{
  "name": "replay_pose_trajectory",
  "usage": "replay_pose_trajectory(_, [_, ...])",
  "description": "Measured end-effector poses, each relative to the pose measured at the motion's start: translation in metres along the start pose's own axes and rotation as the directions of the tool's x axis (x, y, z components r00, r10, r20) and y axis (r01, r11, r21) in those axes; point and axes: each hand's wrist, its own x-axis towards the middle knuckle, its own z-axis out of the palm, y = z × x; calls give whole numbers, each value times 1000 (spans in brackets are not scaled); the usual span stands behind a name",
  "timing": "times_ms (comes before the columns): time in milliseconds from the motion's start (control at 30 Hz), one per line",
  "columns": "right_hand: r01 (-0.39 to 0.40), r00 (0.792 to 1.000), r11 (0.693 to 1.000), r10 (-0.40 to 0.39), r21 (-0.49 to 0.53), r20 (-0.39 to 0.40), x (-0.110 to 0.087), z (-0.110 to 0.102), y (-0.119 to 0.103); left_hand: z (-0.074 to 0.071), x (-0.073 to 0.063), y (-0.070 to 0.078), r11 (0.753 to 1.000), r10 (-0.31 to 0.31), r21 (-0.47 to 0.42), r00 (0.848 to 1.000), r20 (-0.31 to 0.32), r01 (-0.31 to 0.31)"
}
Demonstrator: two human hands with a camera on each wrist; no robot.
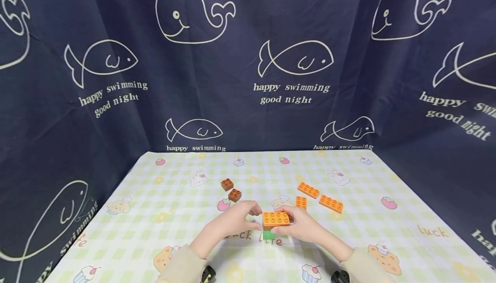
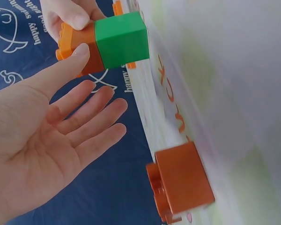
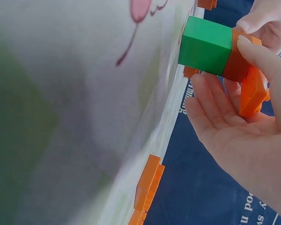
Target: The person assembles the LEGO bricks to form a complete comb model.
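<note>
a stack of three toy building bricks [image 2: 99, 44] stands at the lower centre of the head frame, just right of the left fingers: an orange eight-stud plate [image 1: 276, 217] on a brown brick [image 3: 235, 65] on a green block [image 1: 268, 234]. the plate's long axis runs left to right, its overhang reaching toward the right palm, so the right hand [image 1: 299, 225] is the nearer. that hand appears to pinch the stack lightly, thumb in front, fingers loosely bent behind. the left hand [image 1: 240, 219] is spread wide, thumb tip over the brown layer; whether it touches cannot be told. two loose brown bricks [image 1: 234, 194] lie up and to the left, three orange plates [image 1: 331, 203] up and to the right, on a checked tablecloth [image 1: 193, 214] before a navy whale-print curtain [image 1: 240, 67].
</note>
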Motion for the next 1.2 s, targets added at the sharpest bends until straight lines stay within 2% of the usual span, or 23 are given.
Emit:
replay_pose_trajectory(367, [-10, 1000, 999, 9, -43, -24, 1, -1, 1, -7, -10, -15, 1000, 17, 14, 999, -32, -17])
replay_pose_trajectory(767, [-24, 1000, 1000, 23, -13, -17, 0, -1, -3, -21, -27, -37, 1000, -24, 14, 999, -21, 25])
replay_pose_trajectory(1067, [3, 1000, 1000, -3, 14, -4, -1, 0, 0, -27, -40, -50, 1000, -13, -12, 999, -33, 12])
replay_pose_trajectory(1200, [-16, 1000, 1000, 16, 2, -17, 0, 1, 0, -28, -45, -52, 1000, -4, -19, 999, -43, 3])
